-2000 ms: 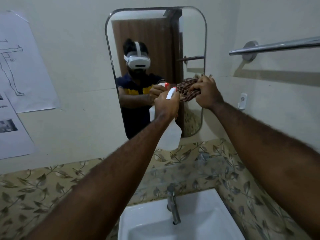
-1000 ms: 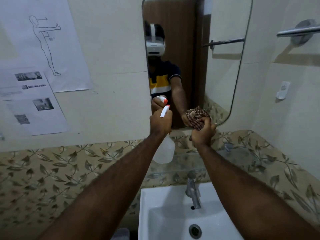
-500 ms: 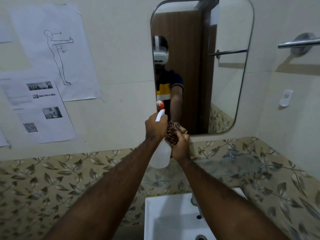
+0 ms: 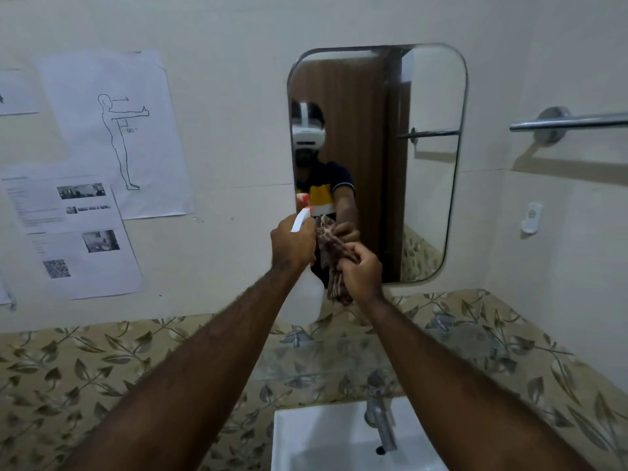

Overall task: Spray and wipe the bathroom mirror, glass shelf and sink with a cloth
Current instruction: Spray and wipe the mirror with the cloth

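Note:
The rounded wall mirror [image 4: 428, 164] hangs ahead and reflects a person with a headset. My left hand [image 4: 292, 241] grips a white spray bottle [image 4: 307, 297] with an orange-tipped nozzle, held up at the mirror's lower left corner. My right hand [image 4: 360, 270] is closed on a brown checked cloth [image 4: 334, 263], bunched and hanging right beside the bottle, close to the glass. A clear glass shelf [image 4: 323, 358] runs below the mirror. The white sink [image 4: 326, 440] with its metal tap [image 4: 380, 419] sits at the bottom.
Printed paper sheets [image 4: 112, 137] are stuck to the wall on the left. A metal towel bar [image 4: 571, 122] and a small white wall fitting [image 4: 531, 217] are on the right. Leaf-patterned tiles [image 4: 102, 375] line the wall behind the sink.
My right hand has brought the cloth from the mirror's right side down and left, next to the bottle. The view has tilted up, so the mirror sits further right and lower.

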